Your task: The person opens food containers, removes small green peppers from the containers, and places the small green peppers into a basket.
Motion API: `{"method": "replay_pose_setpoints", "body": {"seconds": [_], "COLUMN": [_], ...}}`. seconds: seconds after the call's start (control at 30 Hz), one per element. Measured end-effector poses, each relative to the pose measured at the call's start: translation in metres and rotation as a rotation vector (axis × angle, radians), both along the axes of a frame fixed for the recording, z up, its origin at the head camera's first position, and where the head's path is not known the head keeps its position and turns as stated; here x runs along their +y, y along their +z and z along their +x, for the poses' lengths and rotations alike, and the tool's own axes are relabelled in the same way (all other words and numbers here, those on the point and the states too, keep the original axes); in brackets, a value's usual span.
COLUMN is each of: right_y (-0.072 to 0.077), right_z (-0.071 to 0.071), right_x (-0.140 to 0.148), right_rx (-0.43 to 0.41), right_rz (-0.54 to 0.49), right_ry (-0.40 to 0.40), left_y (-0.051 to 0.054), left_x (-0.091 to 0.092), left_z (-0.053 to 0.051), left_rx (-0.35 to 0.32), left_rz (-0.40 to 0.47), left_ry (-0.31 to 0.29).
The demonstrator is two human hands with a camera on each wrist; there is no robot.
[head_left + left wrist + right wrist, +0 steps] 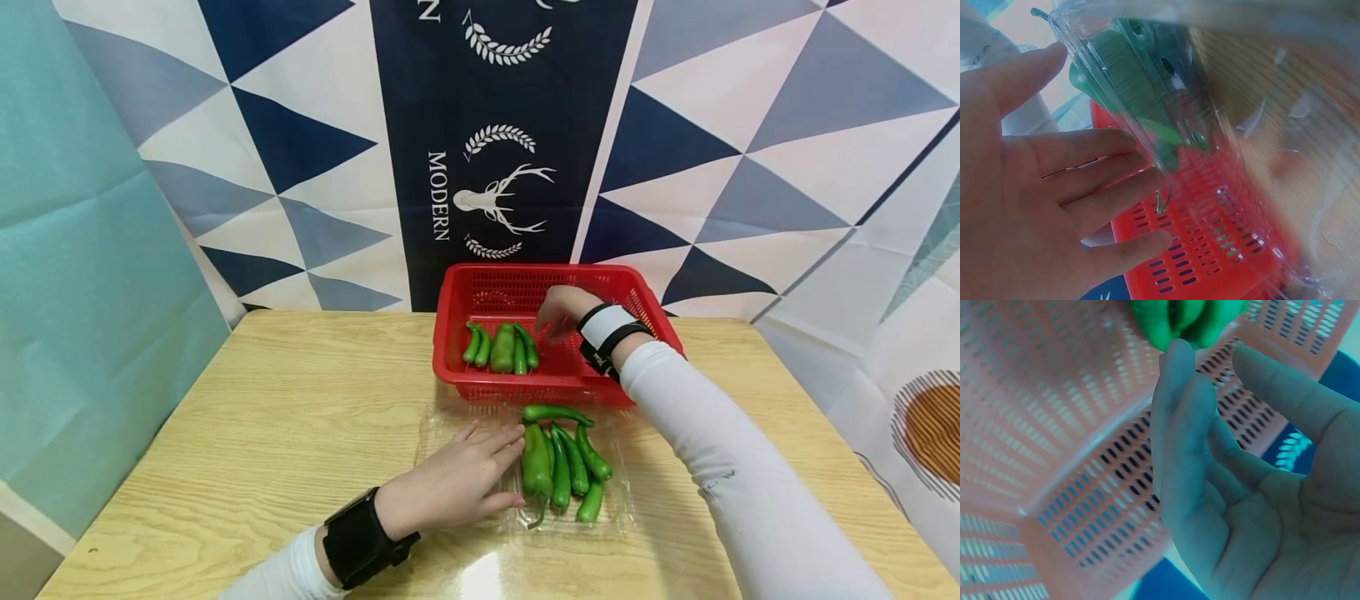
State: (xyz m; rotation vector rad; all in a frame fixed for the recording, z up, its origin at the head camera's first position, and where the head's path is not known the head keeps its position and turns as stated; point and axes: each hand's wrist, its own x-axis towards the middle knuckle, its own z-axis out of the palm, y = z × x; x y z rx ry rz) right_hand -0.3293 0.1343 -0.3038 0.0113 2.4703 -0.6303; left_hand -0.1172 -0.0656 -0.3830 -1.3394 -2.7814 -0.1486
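Note:
My left hand point(459, 479) lies with extended fingers over the clear plastic container point(626, 500), its fingertips beside a large green pepper point(536, 462). Several slimmer green peppers point(572, 460) lie in the container's right half, and one point(557, 414) lies crosswise at its back. In the left wrist view the fingers reach to the container's edge and grip nothing. Inside the red basket point(489, 382) is my right hand point(564, 312), just right of a row of green peppers point(501, 347). The right wrist view shows its fingers loosely bent, thumb apart, holding nothing.
Both the basket and the container stand on a wooden table point(300, 400), the container in front of the basket. A patterned cloth point(315, 142) hangs right behind the basket. Teal sheeting point(97, 250) borders the table on the left.

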Motion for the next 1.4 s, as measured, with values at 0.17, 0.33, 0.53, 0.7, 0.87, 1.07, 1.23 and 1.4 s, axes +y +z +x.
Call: {"method": "replay_pose_setpoints", "body": {"seconds": [0.17,0.33,0.53,0.7,0.87,1.07,1.23,1.4], "right_y": [0.005,0.013,0.029,0.034,0.037,0.036,0.036,0.036], "right_z": [0.003,0.01,0.035,0.054,0.071,0.091,0.108,0.124], "right_x": [0.0,0.0,0.001,0.004,0.007,0.01,0.011,0.015], "right_rx": [0.086,0.189,0.339,0.407,0.485,0.583,0.637,0.698], "right_rz": [0.013,0.077,0.108,0.077,0.066,0.084,0.095,0.064], "right_ry": [0.014,0.063,0.179,0.177,0.161,0.156,0.152,0.176], "left_y": [-0.001,-0.002,-0.001,-0.002,-0.002,-0.001,0.0,0.0], "left_x": [0.0,0.0,0.0,0.0,0.0,0.0,0.001,0.001], "left_z": [0.0,0.001,0.001,0.002,0.002,0.002,0.002,0.0], "left_rx": [0.012,0.012,0.004,-0.004,0.009,0.011,-0.007,-0.009], "left_rz": [0.002,0.004,0.003,0.0,0.0,-0.003,-0.008,-0.016], "left_ry": [0.0,0.005,0.009,0.012,0.008,0.008,0.009,0.008]}}
